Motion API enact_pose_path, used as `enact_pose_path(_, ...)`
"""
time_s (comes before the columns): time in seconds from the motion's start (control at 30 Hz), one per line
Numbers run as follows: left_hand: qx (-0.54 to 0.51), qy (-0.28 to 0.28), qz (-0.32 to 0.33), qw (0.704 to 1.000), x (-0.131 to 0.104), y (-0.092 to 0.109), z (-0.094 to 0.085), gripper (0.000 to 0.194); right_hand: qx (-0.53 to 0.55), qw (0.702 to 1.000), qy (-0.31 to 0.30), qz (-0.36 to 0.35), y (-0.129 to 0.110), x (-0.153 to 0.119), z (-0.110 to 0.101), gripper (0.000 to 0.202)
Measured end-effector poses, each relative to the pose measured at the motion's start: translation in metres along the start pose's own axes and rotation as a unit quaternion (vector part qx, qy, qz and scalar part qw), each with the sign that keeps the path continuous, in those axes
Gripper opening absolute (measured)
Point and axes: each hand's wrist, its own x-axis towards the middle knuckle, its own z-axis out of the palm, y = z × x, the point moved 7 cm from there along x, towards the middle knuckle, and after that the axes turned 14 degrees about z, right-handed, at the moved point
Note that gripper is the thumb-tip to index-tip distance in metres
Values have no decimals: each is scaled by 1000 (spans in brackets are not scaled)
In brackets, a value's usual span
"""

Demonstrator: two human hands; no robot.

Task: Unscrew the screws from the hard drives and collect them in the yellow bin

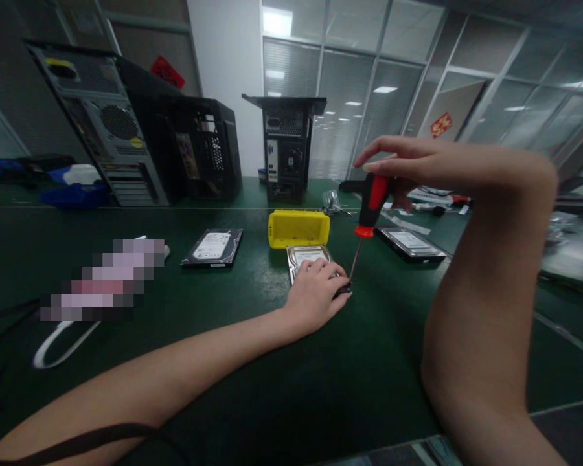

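My right hand [393,169] grips the red and black handle of a screwdriver [373,200] from above. The screwdriver leans slightly, and its metal shaft runs down to the near right corner of a hard drive [307,252]. Over that drive lies my left hand [318,288], fingers curled across its top and thumb at the near edge by the screwdriver's tip. Much of the drive is hidden under this hand. Just behind it stands a yellow plastic bin [298,228], its open side facing me.
Other hard drives lie left [212,248] and right [411,244] on the green table [252,362]. Computer cases [286,149] stand at the back. A blurred-out item with a white strap [61,343] is at left; a clear plastic bag [331,200] lies behind the bin.
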Motion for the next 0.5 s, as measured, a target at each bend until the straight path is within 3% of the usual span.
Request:
enact_pose_path(0.2, -9, 12, 1, 1000, -1, 0, -1, 23, -52, 998, -12, -41, -2, -2, -1, 40)
enact_pose_path(0.37, -9, 11, 4, 1000, 0, 0, -1, 23, -74, 997, 22, 4, 3, 1, -4, 48)
enact_pose_path(0.5, -7, 12, 4, 1000, 0, 1, 0, 23, -32, 999, 19, 9, 5, 4, -3, 54)
